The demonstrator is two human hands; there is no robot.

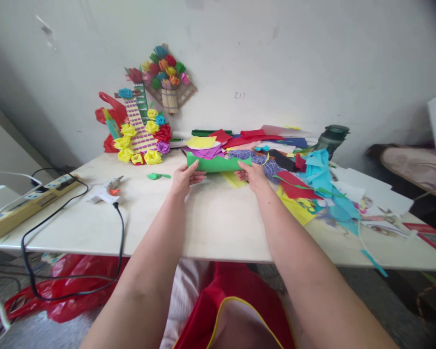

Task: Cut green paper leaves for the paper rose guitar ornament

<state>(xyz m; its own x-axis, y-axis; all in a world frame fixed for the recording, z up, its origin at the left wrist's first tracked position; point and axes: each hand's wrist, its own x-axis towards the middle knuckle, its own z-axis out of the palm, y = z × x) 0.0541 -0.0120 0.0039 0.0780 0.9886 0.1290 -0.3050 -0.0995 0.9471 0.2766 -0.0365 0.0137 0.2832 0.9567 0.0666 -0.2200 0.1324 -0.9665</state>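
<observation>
A strip of green crepe paper [220,165] is stretched between my two hands above the table. My left hand [187,177] pinches its left end, thumb on top and fingers beneath. At the right end, my right hand [252,175] grips the paper the same way. Some small green paper leaves [159,176] lie on the table left of my left hand. Behind the strip are a bundle of purple-grey yarn [273,167] and a yellow paper piece [234,180].
A white glue gun [107,192] with a black cord lies at left beside a power strip [34,206]. Paper flowers [152,156] stand against the wall. Coloured paper scraps [298,184] pile up at right, with a dark bottle [332,139] behind.
</observation>
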